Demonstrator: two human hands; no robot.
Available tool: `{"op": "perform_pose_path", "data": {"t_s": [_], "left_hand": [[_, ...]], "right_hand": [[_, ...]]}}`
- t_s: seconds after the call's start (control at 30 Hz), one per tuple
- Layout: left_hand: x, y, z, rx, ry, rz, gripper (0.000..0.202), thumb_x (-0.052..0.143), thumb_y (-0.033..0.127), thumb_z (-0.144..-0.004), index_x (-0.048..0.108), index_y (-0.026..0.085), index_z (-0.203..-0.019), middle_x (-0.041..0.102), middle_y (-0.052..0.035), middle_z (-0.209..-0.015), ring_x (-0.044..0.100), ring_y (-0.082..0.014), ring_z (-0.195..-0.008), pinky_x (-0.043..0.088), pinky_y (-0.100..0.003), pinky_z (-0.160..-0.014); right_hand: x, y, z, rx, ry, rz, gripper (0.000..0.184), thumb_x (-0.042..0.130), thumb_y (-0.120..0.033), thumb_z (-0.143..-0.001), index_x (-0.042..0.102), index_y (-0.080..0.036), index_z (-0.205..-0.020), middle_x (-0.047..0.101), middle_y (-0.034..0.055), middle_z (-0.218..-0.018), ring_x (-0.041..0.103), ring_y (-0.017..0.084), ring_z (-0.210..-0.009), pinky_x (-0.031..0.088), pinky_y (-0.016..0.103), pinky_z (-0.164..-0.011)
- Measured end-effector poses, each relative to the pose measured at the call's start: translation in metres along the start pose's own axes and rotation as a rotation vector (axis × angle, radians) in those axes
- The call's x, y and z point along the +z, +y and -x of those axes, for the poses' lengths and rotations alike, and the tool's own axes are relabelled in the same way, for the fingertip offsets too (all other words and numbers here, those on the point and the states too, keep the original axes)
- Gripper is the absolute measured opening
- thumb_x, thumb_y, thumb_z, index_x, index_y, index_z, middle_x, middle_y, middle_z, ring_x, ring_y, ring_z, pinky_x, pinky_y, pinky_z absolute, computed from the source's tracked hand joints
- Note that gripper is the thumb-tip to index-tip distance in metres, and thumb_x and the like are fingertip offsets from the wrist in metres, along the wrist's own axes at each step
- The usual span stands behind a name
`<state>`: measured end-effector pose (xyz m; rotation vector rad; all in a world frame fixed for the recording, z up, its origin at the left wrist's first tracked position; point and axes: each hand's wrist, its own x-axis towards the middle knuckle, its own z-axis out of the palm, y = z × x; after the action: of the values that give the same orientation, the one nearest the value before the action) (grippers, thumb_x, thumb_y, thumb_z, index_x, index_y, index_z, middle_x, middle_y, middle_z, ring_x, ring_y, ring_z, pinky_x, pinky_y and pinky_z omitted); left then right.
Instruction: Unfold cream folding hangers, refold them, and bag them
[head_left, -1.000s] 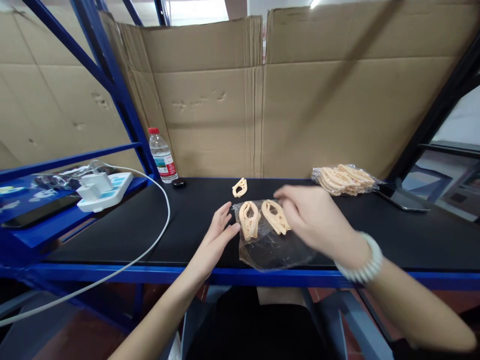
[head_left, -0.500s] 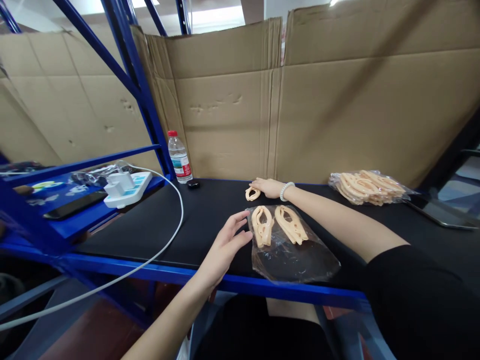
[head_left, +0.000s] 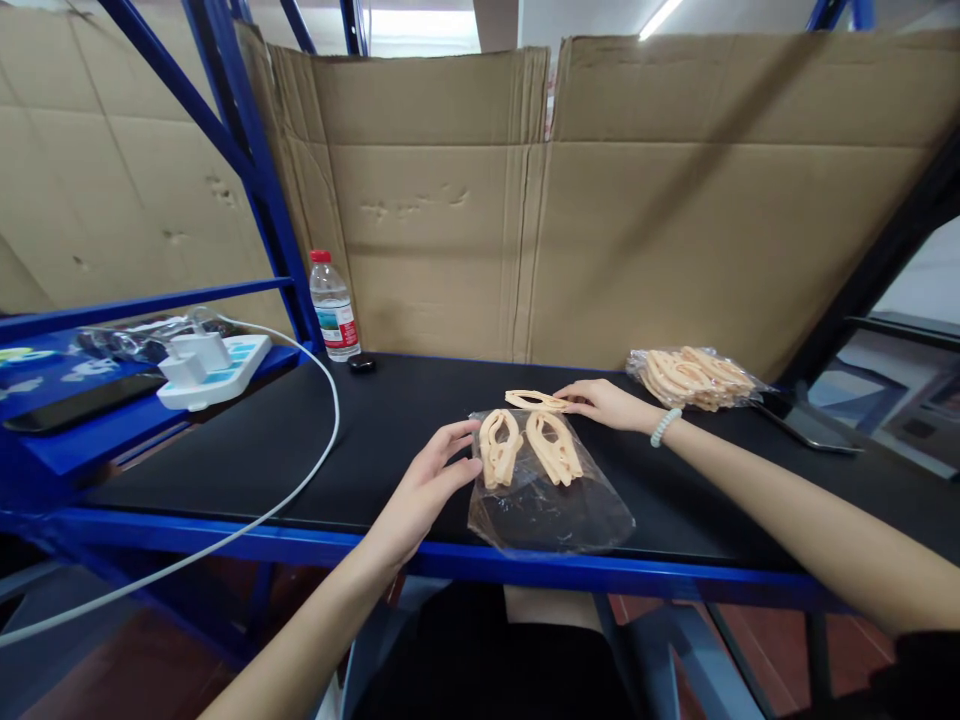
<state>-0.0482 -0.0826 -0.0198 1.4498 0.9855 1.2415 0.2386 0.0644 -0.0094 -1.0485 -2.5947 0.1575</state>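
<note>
A clear plastic bag [head_left: 551, 520] lies flat near the front edge of the black tabletop. Two beige folded plastic hangers [head_left: 499, 450] are side by side at its far end. At the bag's left edge is my left hand [head_left: 435, 475], fingers apart and curved, holding nothing; I cannot tell whether the fingertips touch the film. Just beyond the bag, my right hand [head_left: 604, 403] pinches the right end of a third beige folded hanger [head_left: 529, 397], which points left. My right fingertips are partly hidden.
A bag of stacked beige hangers [head_left: 694, 378] sits at the back right, beside a dark flat device [head_left: 810, 425]. At the left are a water bottle [head_left: 334, 310], a small black object [head_left: 361, 364], a power strip [head_left: 225, 370] and a white cable [head_left: 334, 420]. Cardboard [head_left: 427, 230] walls the back.
My right hand has drawn back and to the right, and the third hanger has turned, its end now in my fingers. The left hand stays by the bag. The view has shifted slightly.
</note>
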Motion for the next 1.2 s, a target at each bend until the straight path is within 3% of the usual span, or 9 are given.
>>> {"op": "perform_pose_path", "data": {"t_s": [0.27, 0.4, 0.57, 0.73, 0.93, 1.07, 1.2], "left_hand": [[-0.001, -0.001, 0.000, -0.008, -0.005, 0.002, 0.039, 0.063, 0.034, -0.081, 0.057, 0.023, -0.118, 0.052, -0.0068, -0.135, 0.038, -0.0269, -0.133, 0.030, -0.042, -0.111], [-0.002, -0.001, 0.000, -0.006, -0.021, -0.002, 0.039, 0.063, 0.034, -0.082, 0.057, 0.023, -0.118, 0.051, -0.0063, -0.135, 0.037, -0.0258, -0.133, 0.030, -0.040, -0.111], [-0.002, -0.001, 0.000, -0.014, -0.025, 0.006, 0.038, 0.064, 0.034, -0.081, 0.057, 0.024, -0.117, 0.052, -0.0048, -0.135, 0.038, -0.0248, -0.133, 0.031, -0.037, -0.110], [-0.002, -0.001, 0.000, -0.011, -0.020, 0.000, 0.039, 0.064, 0.033, -0.081, 0.057, 0.023, -0.118, 0.052, -0.0055, -0.136, 0.038, -0.0255, -0.133, 0.028, -0.038, -0.112], [-0.002, 0.000, 0.000, -0.003, -0.029, 0.004, 0.037, 0.064, 0.034, -0.081, 0.058, 0.023, -0.116, 0.052, -0.0058, -0.135, 0.038, -0.0264, -0.133, 0.030, -0.040, -0.111], [-0.003, -0.001, -0.001, -0.001, -0.019, 0.003, 0.036, 0.065, 0.034, -0.080, 0.059, 0.023, -0.115, 0.053, -0.0056, -0.134, 0.038, -0.0268, -0.133, 0.032, -0.040, -0.110], [-0.002, -0.002, 0.000, 0.001, -0.021, -0.008, 0.036, 0.064, 0.034, -0.081, 0.059, 0.024, -0.115, 0.052, -0.0055, -0.135, 0.038, -0.0267, -0.133, 0.031, -0.041, -0.111]], "right_hand": [[0.017, 0.017, -0.018, 0.155, 0.171, -0.211, 0.022, 0.055, -0.015, -0.084, 0.069, -0.010, -0.101, 0.072, 0.0089, -0.093, 0.065, 0.015, -0.080, 0.049, 0.025, -0.077], [0.022, 0.015, -0.019, 0.132, 0.251, -0.132, 0.018, 0.055, -0.013, -0.083, 0.071, -0.013, -0.091, 0.073, 0.0062, -0.090, 0.064, 0.015, -0.078, 0.048, 0.026, -0.075], [0.018, 0.010, -0.009, 0.047, 0.237, -0.021, 0.022, 0.053, -0.011, -0.081, 0.072, -0.014, -0.091, 0.072, 0.0055, -0.087, 0.064, 0.016, -0.073, 0.050, 0.028, -0.070], [0.016, 0.011, 0.002, -0.186, 0.165, 0.071, 0.028, 0.050, -0.018, -0.089, 0.067, -0.014, -0.111, 0.067, 0.0093, -0.115, 0.063, 0.020, -0.103, 0.048, 0.034, -0.093], [0.019, 0.017, 0.002, -0.187, 0.113, 0.166, 0.033, 0.043, -0.024, -0.096, 0.066, -0.014, -0.118, 0.063, 0.0116, -0.123, 0.059, 0.022, -0.115, 0.045, 0.038, -0.102], [0.013, 0.016, 0.019, -0.137, 0.146, 0.205, 0.030, 0.044, -0.023, -0.095, 0.069, -0.016, -0.109, 0.066, 0.0103, -0.115, 0.063, 0.020, -0.102, 0.051, 0.035, -0.092], [0.001, 0.005, 0.063, -0.026, 0.188, 0.238, 0.028, 0.046, -0.022, -0.093, 0.072, -0.014, -0.099, 0.065, 0.0114, -0.105, 0.065, 0.020, -0.089, 0.053, 0.034, -0.084]]}}
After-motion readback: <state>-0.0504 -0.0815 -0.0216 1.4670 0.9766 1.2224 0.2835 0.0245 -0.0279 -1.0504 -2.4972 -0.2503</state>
